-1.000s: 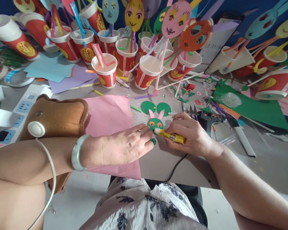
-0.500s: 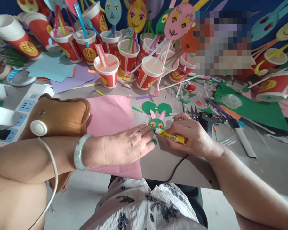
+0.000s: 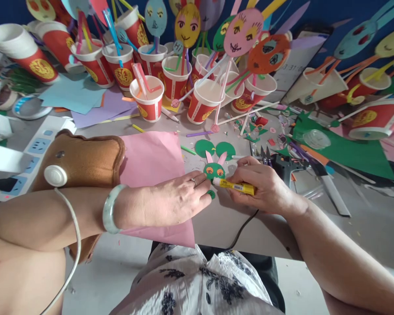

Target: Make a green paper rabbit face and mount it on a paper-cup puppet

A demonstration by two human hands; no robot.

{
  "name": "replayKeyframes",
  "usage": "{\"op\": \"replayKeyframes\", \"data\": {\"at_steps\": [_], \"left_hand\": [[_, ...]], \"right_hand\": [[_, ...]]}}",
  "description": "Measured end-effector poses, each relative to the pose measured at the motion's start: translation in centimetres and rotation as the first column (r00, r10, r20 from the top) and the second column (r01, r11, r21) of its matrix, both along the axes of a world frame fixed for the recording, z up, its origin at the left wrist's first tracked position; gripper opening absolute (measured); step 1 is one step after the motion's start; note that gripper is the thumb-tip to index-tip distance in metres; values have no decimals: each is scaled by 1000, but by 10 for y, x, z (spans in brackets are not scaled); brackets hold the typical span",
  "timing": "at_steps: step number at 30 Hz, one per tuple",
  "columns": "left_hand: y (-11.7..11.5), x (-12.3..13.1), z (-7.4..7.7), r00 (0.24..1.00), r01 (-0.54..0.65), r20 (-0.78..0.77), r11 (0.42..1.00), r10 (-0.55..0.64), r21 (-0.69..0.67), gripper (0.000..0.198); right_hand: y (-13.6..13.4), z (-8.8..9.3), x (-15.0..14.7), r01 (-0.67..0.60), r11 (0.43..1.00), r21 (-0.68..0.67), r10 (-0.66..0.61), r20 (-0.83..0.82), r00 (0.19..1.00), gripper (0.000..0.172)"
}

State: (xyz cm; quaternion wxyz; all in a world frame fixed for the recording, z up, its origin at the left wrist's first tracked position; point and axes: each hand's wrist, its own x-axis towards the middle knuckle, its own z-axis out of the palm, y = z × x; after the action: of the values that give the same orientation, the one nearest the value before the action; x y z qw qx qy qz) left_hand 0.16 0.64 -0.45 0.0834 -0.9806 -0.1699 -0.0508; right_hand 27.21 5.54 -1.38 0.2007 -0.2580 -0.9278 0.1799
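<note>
A small green paper face (image 3: 214, 169) with pink ears and orange eyes lies on the grey table (image 3: 223, 223). My right hand (image 3: 262, 183) is closed round a yellow marker (image 3: 235, 186) whose white tip touches the lower edge of the face. My left hand (image 3: 177, 199) lies flat on the pink paper sheet (image 3: 151, 159), fingers stretched out, fingertips pressing the left side of the green face. A small green scrap (image 3: 211, 194) sits under my left fingertips. Two green paper discs (image 3: 215, 148) lie just behind the face.
Many red and white paper cups (image 3: 202, 99) with straws and paper faces crowd the back. A brown pouch (image 3: 82, 159) and power strip (image 3: 29, 153) lie left. A black glue gun (image 3: 282, 164), green paper (image 3: 348, 151) and scraps lie right. A black cord (image 3: 243, 225) hangs over the edge.
The marker tip has shifted slightly along the lower edge of the green face; both hands otherwise stay in place.
</note>
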Motion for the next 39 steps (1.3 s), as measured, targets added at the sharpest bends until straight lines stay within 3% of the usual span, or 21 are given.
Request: {"op": "replayKeyframes", "data": {"at_steps": [5,12,20,25,27,39], "left_hand": [[0,0,-1,1000,-10,25,1000,10,-14,27],[-1,-2,-6,994,-11,106,999,15,-39,27],[-1,-2,-4,996,-6,86,1000,8,-23,24],[-1,-2,-4,993,-15,113,1000,18,-23,23],[-1,-2,-3,994,-18,106,1000,20,-20,22],[-2,0,0,1000,-6,5,1000,6,21,29]], "right_hand": [[0,-2,0,48,998,35,-47,-27,999,7],[0,-1,0,17,1000,6,-17,-19,1000,6],[0,-1,1,-38,999,-16,37,-45,998,10],[-1,-1,10,194,980,-34,-197,-175,965,12],[-1,-2,11,224,974,-33,-226,-191,955,13],[0,-3,-1,10,999,49,-9,-33,999,4]]}}
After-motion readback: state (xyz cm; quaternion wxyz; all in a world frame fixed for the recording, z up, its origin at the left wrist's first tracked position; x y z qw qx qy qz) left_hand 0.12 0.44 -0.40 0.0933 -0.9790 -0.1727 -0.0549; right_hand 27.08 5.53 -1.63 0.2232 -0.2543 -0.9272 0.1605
